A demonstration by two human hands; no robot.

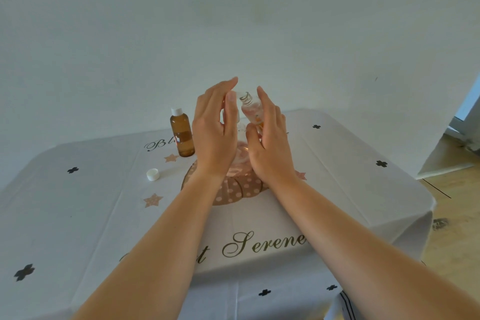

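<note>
The right hand has its grip on a small clear glass bottle. The thumb presses on the bottle's lower side and the long fingers lie behind it. The bottle is held in the air above the middle of the counter, tilted with its bare threaded mouth up and leaning toward the left hand.

The left hand stands just beside the bottle, palm facing it, with released, straight fingers and the thumb raised near the bottle's mouth. Whether the palm touches the glass is hidden.

Beneath both hands, a white tablecloth with black crosses, tan stars and gold script covers the counter. To the left of the hands stands an upright amber-brown plastic bottle with a white cap. Nearer the camera, well apart from the hands, a loose white screw cap lies on its side on the cloth.
</note>
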